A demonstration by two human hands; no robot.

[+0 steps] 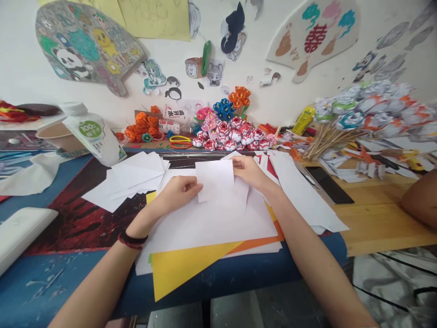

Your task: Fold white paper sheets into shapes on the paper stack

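A small white paper square (215, 178) is held upright between my two hands, above a pile of larger sheets. My left hand (180, 192) has its fingers curled, with thumb and forefinger pinching the square's left edge. At the upper right corner, my right hand (250, 172) pinches the same square between thumb and fingers. Another white piece (241, 193) shows behind it, below my right hand. Under both lies a large white sheet (211, 230), with yellow paper (180, 269) and orange paper (257, 242) sticking out beneath. Loose white squares (138, 171) overlap left of my left hand.
A white bottle (94, 136) and a paper bowl (58, 136) stand at the back left. Craft flowers (235, 134) line the wall. White paper strips (303, 191), a dark phone (329, 184) and stick-stemmed paper flowers (375, 107) lie rightward. Another person's arm (419, 200) shows at right.
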